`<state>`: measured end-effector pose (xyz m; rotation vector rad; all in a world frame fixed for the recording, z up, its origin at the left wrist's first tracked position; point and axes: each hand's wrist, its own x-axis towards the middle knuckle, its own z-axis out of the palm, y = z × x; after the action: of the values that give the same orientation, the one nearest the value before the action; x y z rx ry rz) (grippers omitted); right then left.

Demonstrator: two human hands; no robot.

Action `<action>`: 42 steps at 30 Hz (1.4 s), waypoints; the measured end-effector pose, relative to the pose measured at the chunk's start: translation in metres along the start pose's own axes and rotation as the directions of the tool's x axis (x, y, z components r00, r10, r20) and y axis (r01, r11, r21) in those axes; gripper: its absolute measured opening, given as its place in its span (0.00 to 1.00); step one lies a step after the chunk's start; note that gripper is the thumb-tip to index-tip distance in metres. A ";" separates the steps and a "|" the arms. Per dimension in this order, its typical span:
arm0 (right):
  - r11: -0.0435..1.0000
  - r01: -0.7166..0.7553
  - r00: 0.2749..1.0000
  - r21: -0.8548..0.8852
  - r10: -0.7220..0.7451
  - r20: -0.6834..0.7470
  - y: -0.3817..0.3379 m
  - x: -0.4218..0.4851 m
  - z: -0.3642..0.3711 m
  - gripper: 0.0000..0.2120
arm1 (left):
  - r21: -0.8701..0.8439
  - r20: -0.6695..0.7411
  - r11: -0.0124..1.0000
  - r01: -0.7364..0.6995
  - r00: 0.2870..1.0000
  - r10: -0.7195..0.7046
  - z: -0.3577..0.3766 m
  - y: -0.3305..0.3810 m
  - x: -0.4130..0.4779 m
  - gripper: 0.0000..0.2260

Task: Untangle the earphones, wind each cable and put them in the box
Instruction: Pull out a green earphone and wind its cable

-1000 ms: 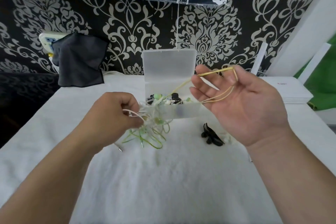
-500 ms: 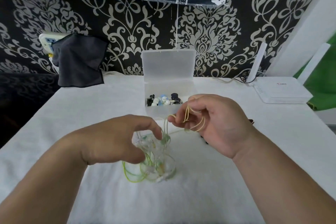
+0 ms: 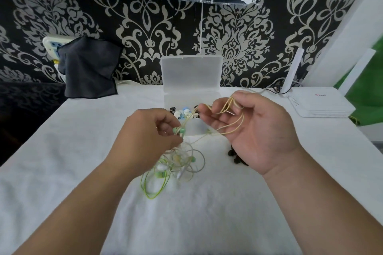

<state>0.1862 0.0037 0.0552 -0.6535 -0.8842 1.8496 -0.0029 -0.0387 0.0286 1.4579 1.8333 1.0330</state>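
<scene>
A tangle of thin earphone cables, green, clear and cream, hangs from my left hand down onto the white cloth. My left hand pinches the tangle near its mint-green earbuds. A yellow cable runs from there to my right hand, looped round its curled fingers, palm turned up. Behind both hands stands the frosted plastic box, lid upright, with several earphones inside. A black earphone lies on the cloth, partly hidden by my right wrist.
A white cloth covers the table. A dark grey cloth hangs over a wall socket at the back left. At the back right a white router sits with its antenna up. Patterned wallpaper closes the far side.
My right hand has lifted and turned palm up, drawing the yellow cable out of the tangle. My left hand has risen too, raising the tangle off the cloth.
</scene>
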 end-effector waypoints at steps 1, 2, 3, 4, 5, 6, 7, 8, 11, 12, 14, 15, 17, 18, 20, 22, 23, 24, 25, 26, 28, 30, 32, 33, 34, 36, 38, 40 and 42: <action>1.000 0.001 0.998 0.011 -0.001 -0.063 -0.001 0.001 -0.002 0.17 | -0.075 0.004 0.997 0.034 0.999 -0.034 -0.002 0.001 0.000 0.11; 1.000 -0.001 0.993 0.013 0.002 -0.118 -0.002 0.002 -0.003 0.18 | -0.127 0.009 0.990 0.059 0.998 -0.058 -0.004 0.002 0.000 0.11; 1.000 -0.006 0.987 -0.005 0.005 -0.161 -0.002 0.003 -0.005 0.18 | -0.153 0.010 0.985 0.073 0.997 -0.073 -0.005 0.003 0.000 0.11; 0.999 -0.013 0.981 -0.048 0.004 -0.192 -0.001 0.004 -0.006 0.17 | -0.157 0.005 0.985 0.071 0.997 -0.071 -0.006 0.002 0.001 0.11; 0.993 -0.020 0.978 -0.113 -0.004 -0.210 0.000 0.005 -0.007 0.17 | -0.143 -0.008 0.988 0.058 0.998 -0.060 -0.006 0.002 0.002 0.10; 0.982 -0.027 0.977 -0.187 -0.014 -0.215 0.002 0.005 -0.007 0.16 | -0.109 -0.025 0.993 0.038 0.999 -0.041 -0.006 0.001 0.002 0.09; 0.966 -0.035 0.978 -0.258 -0.019 -0.207 0.004 0.005 -0.008 0.16 | -0.054 -0.042 0.998 0.017 0.999 -0.019 -0.006 0.002 0.002 0.08; 0.946 -0.044 0.982 -0.320 -0.017 -0.186 0.006 0.005 -0.008 0.15 | 0.011 -0.054 1.000 -0.012 0.998 0.012 -0.006 0.002 0.001 0.07; 0.870 -0.063 0.993 -0.488 0.008 -0.114 0.014 0.002 -0.008 0.10 | 0.099 -0.036 0.992 -0.075 0.996 0.079 -0.003 0.005 0.000 0.05; 0.848 -0.069 0.994 -0.526 0.014 -0.107 0.016 0.001 -0.007 0.08 | 0.088 -0.030 0.993 -0.082 0.996 0.085 -0.002 0.005 0.001 0.05; 0.833 -0.069 0.993 -0.550 0.002 -0.121 0.016 0.001 -0.006 0.08 | 0.032 -0.015 0.997 -0.070 0.997 0.070 -0.001 0.004 0.002 0.05; 0.848 -0.057 0.990 -0.527 -0.018 -0.137 0.015 0.002 -0.006 0.09 | -0.003 0.000 0.999 -0.052 0.999 0.052 -0.002 0.002 0.003 0.06; 0.919 -0.027 0.983 -0.392 -0.047 -0.179 0.009 0.003 -0.007 0.11 | -0.069 0.046 0.998 -0.006 0.999 0.009 -0.005 -0.001 0.004 0.05; 0.954 -0.012 0.982 -0.299 -0.045 -0.184 0.005 0.003 -0.007 0.12 | -0.092 0.067 0.996 0.015 0.998 -0.009 -0.006 -0.003 0.005 0.05; 0.988 0.009 0.988 -0.151 -0.031 -0.148 -0.002 0.001 -0.007 0.12 | -0.082 0.096 0.996 0.026 0.995 -0.018 -0.007 -0.006 0.006 0.04; 0.996 0.018 0.994 -0.088 -0.027 -0.102 -0.006 -0.001 -0.006 0.13 | 0.009 0.097 1.000 -0.012 0.995 0.011 -0.006 -0.007 0.007 0.04; 0.997 0.021 0.996 -0.079 -0.028 -0.089 -0.005 -0.001 -0.006 0.15 | 0.078 0.085 0.996 -0.043 0.996 0.037 -0.005 -0.009 0.007 0.05; 0.997 0.028 0.996 -0.079 -0.034 -0.082 -0.005 -0.002 -0.005 0.17 | 0.145 0.077 0.987 -0.074 0.995 0.064 -0.005 -0.011 0.008 0.07; 0.996 0.039 0.996 -0.082 -0.045 -0.079 -0.005 -0.002 -0.005 0.20 | 0.200 0.083 0.975 -0.100 0.993 0.085 -0.005 -0.012 0.008 0.10; 0.995 0.051 0.996 -0.081 -0.057 -0.073 -0.006 -0.002 -0.004 0.21 | 0.239 0.107 0.963 -0.124 0.989 0.101 -0.006 -0.013 0.008 0.13; 0.997 0.069 0.997 -0.045 -0.071 -0.039 -0.007 -0.003 -0.005 0.16 | 0.285 0.197 0.943 -0.170 0.974 0.116 -0.007 -0.014 0.006 0.19; 0.996 0.086 0.996 0.011 -0.087 0.027 -0.009 -0.003 -0.006 0.08 | 0.311 0.281 0.927 -0.210 0.952 0.122 -0.006 -0.012 0.004 0.18; 0.993 0.106 0.989 0.059 -0.112 0.098 -0.010 -0.004 -0.007 0.07 | 0.327 0.314 0.915 -0.236 0.940 0.131 -0.005 -0.013 0.003 0.12; 0.990 0.117 0.984 0.084 -0.127 0.126 -0.011 -0.004 -0.007 0.07 | 0.329 0.313 0.916 -0.231 0.941 0.125 -0.005 -0.014 0.003 0.08; 0.986 0.126 0.978 0.105 -0.141 0.151 -0.012 -0.004 -0.007 0.06 | 0.319 0.307 0.922 -0.218 0.944 0.117 -0.006 -0.014 0.004 0.05; 0.981 0.143 0.970 0.132 -0.165 0.177 -0.015 -0.005 -0.007 0.07 | 0.287 0.297 0.938 -0.196 0.949 0.108 -0.008 -0.017 0.005 0.07; 0.976 0.166 0.972 0.138 -0.186 0.146 -0.020 -0.006 -0.007 0.07 | 0.237 0.268 0.959 -0.157 0.959 0.090 -0.012 -0.017 0.007 0.13; 0.973 0.194 0.978 0.128 -0.202 0.052 -0.026 -0.006 -0.009 0.07 | 0.129 0.203 0.989 -0.067 0.978 0.040 -0.019 -0.019 0.010 0.18; 0.970 0.216 0.975 0.107 -0.210 -0.068 -0.031 -0.006 -0.012 0.05 | -0.112 0.143 0.994 0.009 0.990 0.007 -0.026 -0.016 0.010 0.22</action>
<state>0.2139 0.0110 0.0728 -0.5163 -0.7746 1.6669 -0.0350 -0.0363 0.0293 1.4256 1.6481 0.9880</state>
